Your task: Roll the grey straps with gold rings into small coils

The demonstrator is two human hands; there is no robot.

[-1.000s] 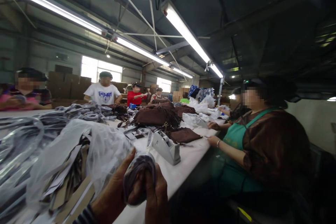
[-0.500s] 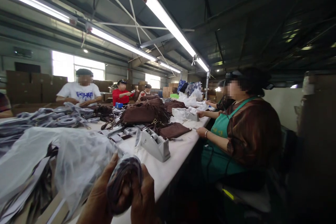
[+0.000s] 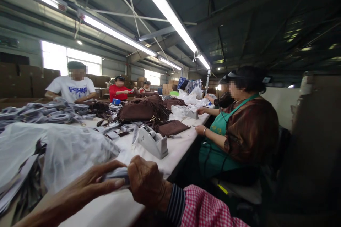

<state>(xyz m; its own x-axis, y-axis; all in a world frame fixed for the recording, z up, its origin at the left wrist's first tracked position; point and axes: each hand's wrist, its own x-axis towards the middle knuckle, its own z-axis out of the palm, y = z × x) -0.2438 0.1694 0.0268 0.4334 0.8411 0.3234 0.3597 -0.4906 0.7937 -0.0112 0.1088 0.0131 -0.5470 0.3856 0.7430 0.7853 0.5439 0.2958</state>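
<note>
1. Lit tube lights (image 3: 170, 12) hung beneath a dark roof, over a long white tabletop (image 3: 103, 207) that ran away from the wearer.
2. From the lower left, the left hand (image 3: 92, 182) stretched across the near tabletop, its forearm low and slanting, its thumb and forefinger pointing right.
3. Opposite it, the right hand (image 3: 146, 181) came in from the lower right, knuckles up and wrist bent, behind a striped cuff (image 3: 176, 200) and a pink checked sleeve (image 3: 206, 205).
4. Between the two hands was a grey coil (image 3: 116, 174), slightly blurred, above the tabletop.
5. Left fingers stood parted by about the coil's thickness: forefinger along its upper side, thumb along its lower side, gripping it between them.
6. Right fingers were curled tightly over the coil's right end; their tips were hidden, so their exact placing could not be told.
7. Just beyond the hands stood a tape dispenser (image 3: 153, 143); a translucent plastic bag (image 3: 77, 154) lay to the left, and brown bags (image 3: 141, 110) were heaped farther back.
</note>
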